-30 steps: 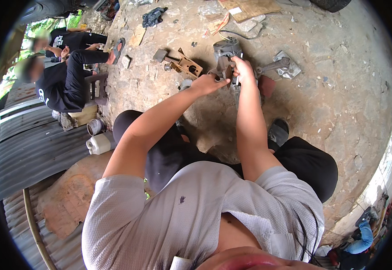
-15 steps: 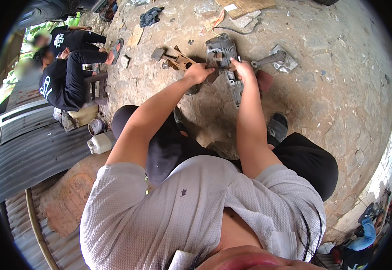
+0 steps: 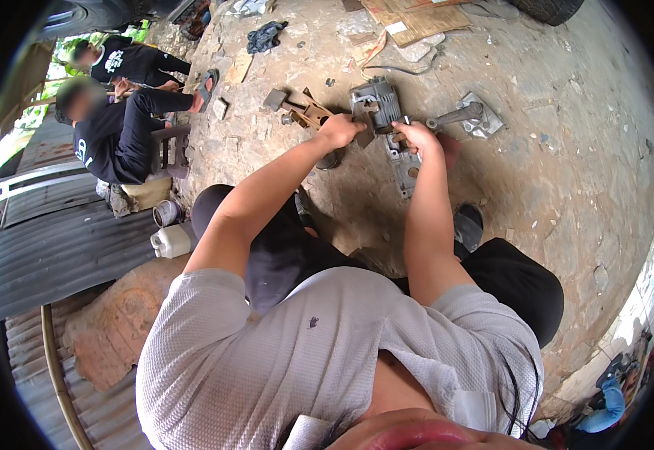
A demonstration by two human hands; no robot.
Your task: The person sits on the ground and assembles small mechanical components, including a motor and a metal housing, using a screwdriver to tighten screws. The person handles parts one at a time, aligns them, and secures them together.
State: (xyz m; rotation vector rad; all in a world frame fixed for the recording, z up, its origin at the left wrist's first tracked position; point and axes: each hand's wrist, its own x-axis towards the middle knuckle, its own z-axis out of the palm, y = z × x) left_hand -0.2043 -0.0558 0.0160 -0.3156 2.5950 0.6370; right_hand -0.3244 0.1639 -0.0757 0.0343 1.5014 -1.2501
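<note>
My left hand [image 3: 339,132] is closed on the edge of a thin, dark brown flat piece [image 3: 365,135], its material unclear. That piece lies against a grey finned metal engine part [image 3: 387,106]. My right hand [image 3: 419,138] is closed at the upper edge of a grey metal casting [image 3: 406,171] with holes, just below the finned part. A small pale tip [image 3: 408,118] shows by its fingers, too small to name. Left of my left hand lies a brown metal bracket [image 3: 310,111]. A dark round part [image 3: 328,160] is half hidden under my left wrist.
To the right, a rod-shaped metal part [image 3: 454,115] rests by a flat metal plate [image 3: 486,126]. A reddish block [image 3: 449,150] is partly behind my right wrist. Farther off are a wooden board [image 3: 417,21] and black plastic [image 3: 267,36]. Two people [image 3: 120,135] sit at left near a white jug [image 3: 171,241].
My view has shifted, so the floor things sit lower in the picture. The fingers of my right hand have changed position at the casting. My left hand keeps the brown piece.
</note>
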